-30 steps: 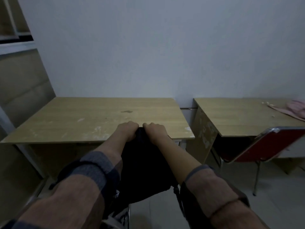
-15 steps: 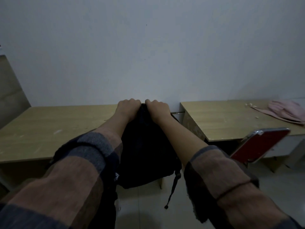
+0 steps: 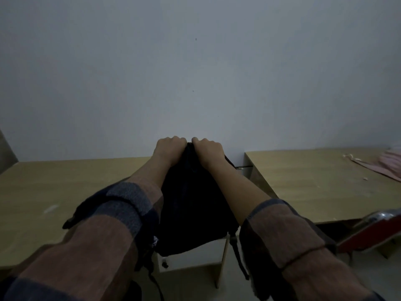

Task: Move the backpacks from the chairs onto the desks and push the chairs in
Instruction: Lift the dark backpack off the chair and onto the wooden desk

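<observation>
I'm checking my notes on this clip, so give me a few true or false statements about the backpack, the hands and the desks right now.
1. Both hands grip the top of the black backpack. True: the left hand and the right hand clutch it side by side.
2. The backpack lies flat on the right desk. False: it hangs from the hands, in front of the left desk.
3. A pink item lies on the right desk. True.
4. The chair at the right is blue. False: the red chair has a shiny metal edge.
5. The sleeves are plain white. False: they are checked.
</observation>
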